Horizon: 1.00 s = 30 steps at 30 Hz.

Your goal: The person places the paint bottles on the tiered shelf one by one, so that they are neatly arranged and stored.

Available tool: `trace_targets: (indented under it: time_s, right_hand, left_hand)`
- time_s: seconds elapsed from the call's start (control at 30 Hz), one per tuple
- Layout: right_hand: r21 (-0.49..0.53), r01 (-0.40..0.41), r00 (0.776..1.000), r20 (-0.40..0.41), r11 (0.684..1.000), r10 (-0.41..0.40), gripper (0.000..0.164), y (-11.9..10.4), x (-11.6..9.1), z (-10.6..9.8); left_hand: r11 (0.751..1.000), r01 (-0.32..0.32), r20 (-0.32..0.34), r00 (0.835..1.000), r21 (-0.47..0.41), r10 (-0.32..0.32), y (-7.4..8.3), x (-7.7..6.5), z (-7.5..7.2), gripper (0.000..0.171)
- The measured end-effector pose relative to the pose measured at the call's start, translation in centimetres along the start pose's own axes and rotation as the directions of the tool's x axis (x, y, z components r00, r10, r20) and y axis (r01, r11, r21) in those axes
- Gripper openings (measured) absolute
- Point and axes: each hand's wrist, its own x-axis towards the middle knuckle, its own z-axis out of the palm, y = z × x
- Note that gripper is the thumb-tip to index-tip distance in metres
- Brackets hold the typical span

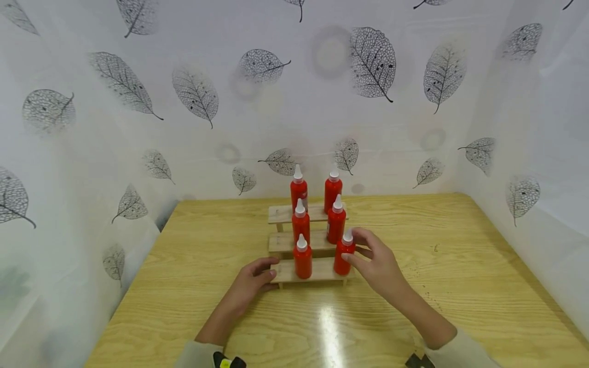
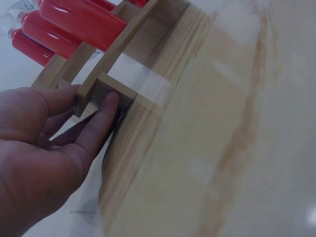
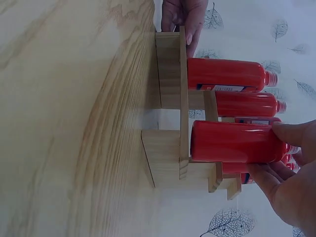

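A three-step wooden rack (image 1: 317,271) stands on the table with red squeeze bottles on its steps, two per step, each with a white pointed cap. My right hand (image 1: 381,266) pinches the front right bottle (image 1: 342,259) near its shoulder, thumb on one side and fingers on the other. In the right wrist view this bottle (image 3: 232,142) is upright to the lowest step, its base at or just above the board. My left hand (image 1: 253,281) grips the left end of that step, thumb at the board and a finger against the leg (image 2: 117,88). The front left bottle (image 1: 302,261) stands near it.
The wood-grain table (image 1: 202,240) extends around the rack. White sheeting with leaf prints (image 1: 294,102) encloses the back and both sides. Behind the held bottle, the middle right bottle (image 1: 336,225) and back right bottle (image 1: 333,194) stand close together.
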Motion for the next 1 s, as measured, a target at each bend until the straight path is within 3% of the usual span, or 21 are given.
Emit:
trace_targets:
  time_s: [0.33, 0.57, 1.0]
  right_hand:
    - [0.011, -0.03, 0.999, 0.031, 0.999, 0.03, 0.054, -0.3, 0.2, 1.3]
    - [-0.034, 0.0, 0.999, 0.05, 0.999, 0.002, 0.06, -0.2, -0.2, 0.6]
    - [-0.068, 0.005, 0.996, -0.086, 0.998, -0.01, 0.045, -0.3, 0.2, -1.9]
  left_hand:
    - [1.0, -0.005, -0.015, 1.0, 0.004, 0.005, -0.1, -0.2, -0.1, 0.041]
    - [1.0, -0.023, -0.007, 1.0, 0.0, 0.023, -0.5, 0.1, 0.0, 0.04]
    - [0.999, -0.044, 0.012, 0.999, 0.024, 0.044, -0.4, 0.0, -0.4, 0.041]
